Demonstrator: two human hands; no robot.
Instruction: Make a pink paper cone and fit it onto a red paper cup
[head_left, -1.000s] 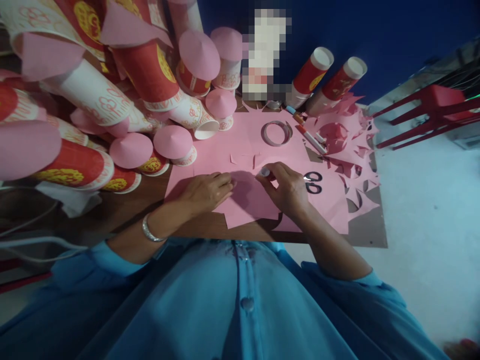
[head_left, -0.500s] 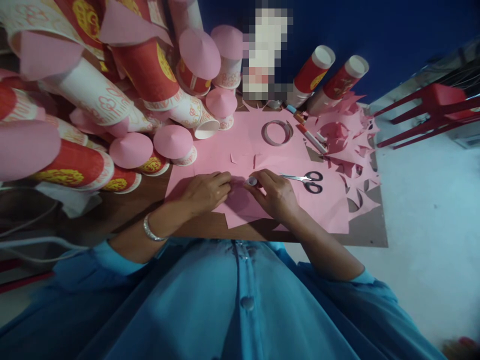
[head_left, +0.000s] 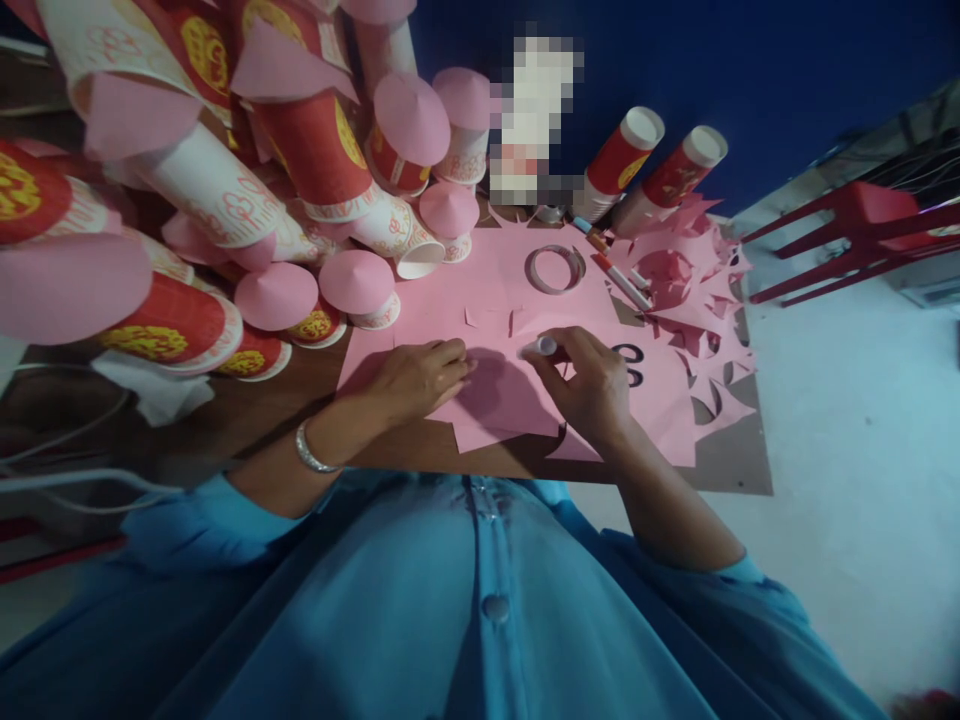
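My right hand (head_left: 592,385) is closed on a small white tube (head_left: 545,346), held just above the pink paper. To its left, my left hand (head_left: 427,378) rests at the paper's left part, fingers closed together; what they pinch, if anything, is too small to make out. Pink paper sheets (head_left: 502,400) lie overlapping under and between both hands. The black handles of scissors (head_left: 628,366) show right beside my right hand, which hides the blades. Farther back on the paper sits a roll of tape (head_left: 555,270).
Stacked red and white paper cups (head_left: 322,150) with pink cone tops crowd the left. Pink scraps (head_left: 675,270) and capped markers (head_left: 621,280) lie at the right. Two cup stacks (head_left: 624,150) stand behind them. A red stool (head_left: 870,220) is farther right.
My right hand has moved right, away from my left hand, with the white tube, and now covers the scissors' blades. The whole view has shifted slightly.
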